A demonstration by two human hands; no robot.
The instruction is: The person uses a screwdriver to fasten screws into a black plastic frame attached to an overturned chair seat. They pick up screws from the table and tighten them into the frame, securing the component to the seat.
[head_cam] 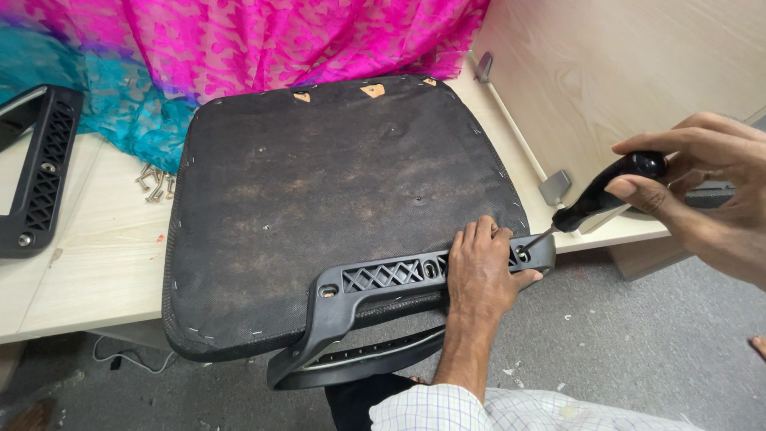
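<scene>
On a pale wood bench (96, 263) w/ a wood partition (606, 72) at its right edge, grey carpet floor (638, 343) below, lies an upturned black seat pan (319, 191), its front overhanging the bench edge. Pink and teal fabric (239, 40) bunched behind it; loose screws (155, 183) and a 2nd black armrest (36, 172) to the left. Left hand (481, 275), its grip pressed flat, clamps the black armrest bracket (383, 279) onto the seat's near edge. Right hand (702, 191), grip clenched round a black-handled screwdriver (606, 195), tip in the bracket's end hole just beside the left fingers.
</scene>
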